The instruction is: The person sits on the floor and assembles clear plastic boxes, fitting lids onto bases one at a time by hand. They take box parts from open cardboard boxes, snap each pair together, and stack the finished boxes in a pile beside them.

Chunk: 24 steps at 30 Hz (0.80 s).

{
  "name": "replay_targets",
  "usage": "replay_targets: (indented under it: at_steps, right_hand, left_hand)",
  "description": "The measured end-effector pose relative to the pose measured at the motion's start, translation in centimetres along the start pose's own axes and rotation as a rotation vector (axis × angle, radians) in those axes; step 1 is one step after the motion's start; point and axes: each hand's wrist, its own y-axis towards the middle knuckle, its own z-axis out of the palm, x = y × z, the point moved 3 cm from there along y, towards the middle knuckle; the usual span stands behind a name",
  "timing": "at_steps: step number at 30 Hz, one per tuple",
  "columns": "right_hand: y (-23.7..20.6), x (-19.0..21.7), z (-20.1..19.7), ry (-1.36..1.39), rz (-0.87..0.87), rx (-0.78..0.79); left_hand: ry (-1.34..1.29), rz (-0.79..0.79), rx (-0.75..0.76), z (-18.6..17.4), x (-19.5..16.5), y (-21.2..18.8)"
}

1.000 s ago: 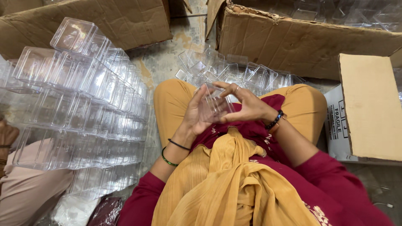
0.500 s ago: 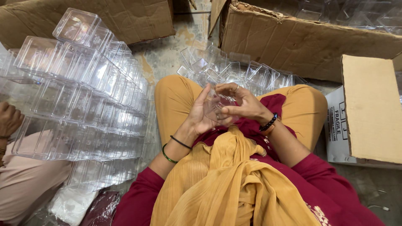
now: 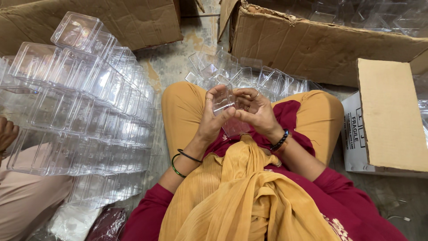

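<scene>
I sit cross-legged on the floor in yellow trousers. A small clear plastic box is held between both hands above my lap. My left hand wraps its left side, thumb pressed on the front face. My right hand grips its right side, fingers curled over the top edge. Just beyond my knees lies a loose heap of clear box parts on the floor.
Long stacked rows of clear boxes fill the left. Another person's hand and knee show at the left edge. A torn cardboard carton holding clear boxes stands ahead, another carton at upper left, a smaller carton at right.
My hands have stayed over my lap, turning and pressing the clear box; the fingers have closed tighter around it. The other person's hand at the left edge has shifted slightly.
</scene>
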Motion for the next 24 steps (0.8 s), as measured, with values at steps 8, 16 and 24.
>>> replay_targets:
  at_steps: [8, 16, 24]
  right_hand:
    - [0.7, 0.5, 0.2, -0.040, 0.323, 0.025]
    - [-0.4, -0.4, 0.5, -0.046, 0.355, -0.081]
    - [0.8, 3.2, 2.4, -0.993, -0.133, 0.038]
  left_hand:
    - [-0.256, -0.144, -0.284, -1.9, 0.7, 2.4]
    - [-0.218, -0.219, -0.402, -2.9, 2.8, 2.3]
    - [0.220, -0.166, -0.454, -2.8, 0.9, 1.2]
